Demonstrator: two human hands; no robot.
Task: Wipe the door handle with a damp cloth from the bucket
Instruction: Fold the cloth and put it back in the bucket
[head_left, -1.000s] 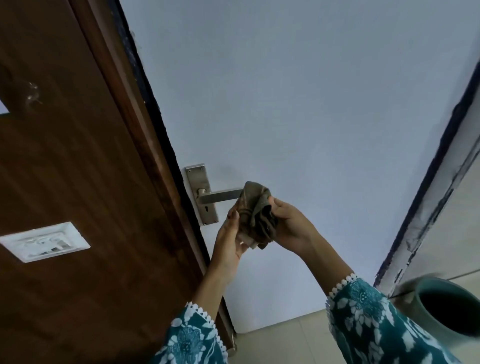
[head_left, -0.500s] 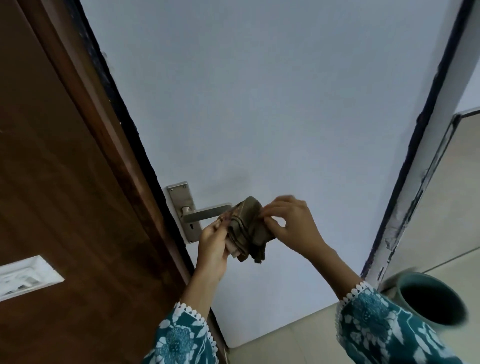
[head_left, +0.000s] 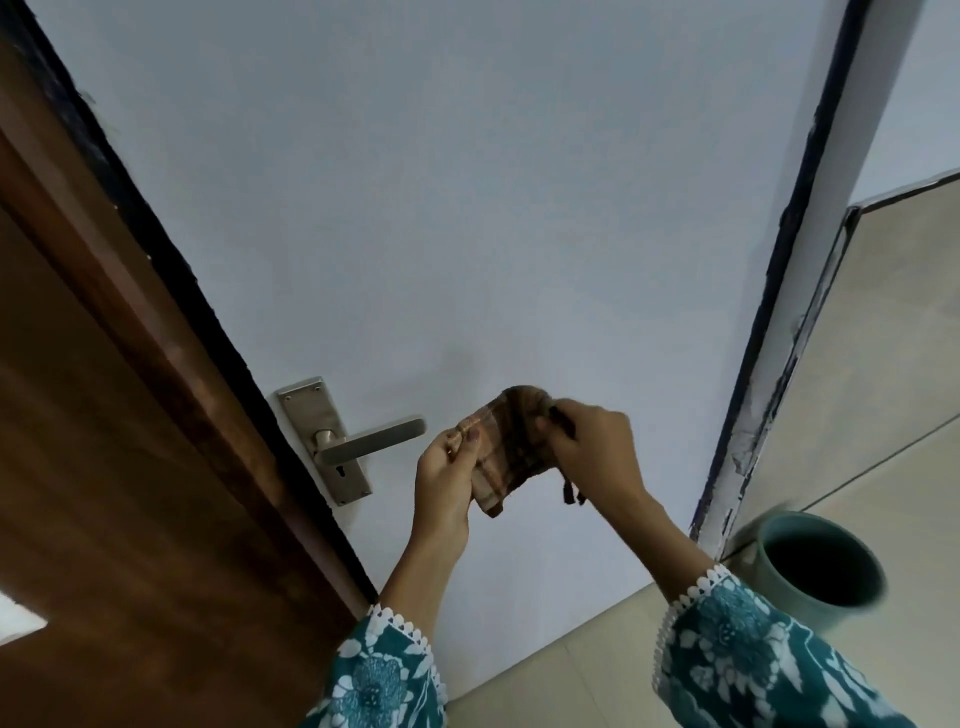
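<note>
Door handle (head_left: 371, 441): metal lever on a long plate with a keyhole below, pointing toward the fingers, tip just beside the left knuckles but not touching them. Cloth (head_left: 506, 449): brown, checked, folded, stretched between both sets of fingers, clear of the lever. Left hand (head_left: 447, 480): fingers curled narrow, thumb and fingertips pinching the cloth's near-left edge. Right hand (head_left: 589, 449): fingers bunched tight over the cloth's upper right corner, a dark strap or tag dangling beneath the palm. Pale door (head_left: 467, 208) directly behind the fingers. Dark wooden panel (head_left: 104, 467) well to the left of the left hand, past the handle plate. Bucket (head_left: 826, 564): teal, round, blurred, standing on the tiled floor (head_left: 883, 389) below and right of the right fingers, well apart from them; inside dark, contents not discernible. Teal floral sleeves (head_left: 727, 654) with white scalloped trim at both wrists.
</note>
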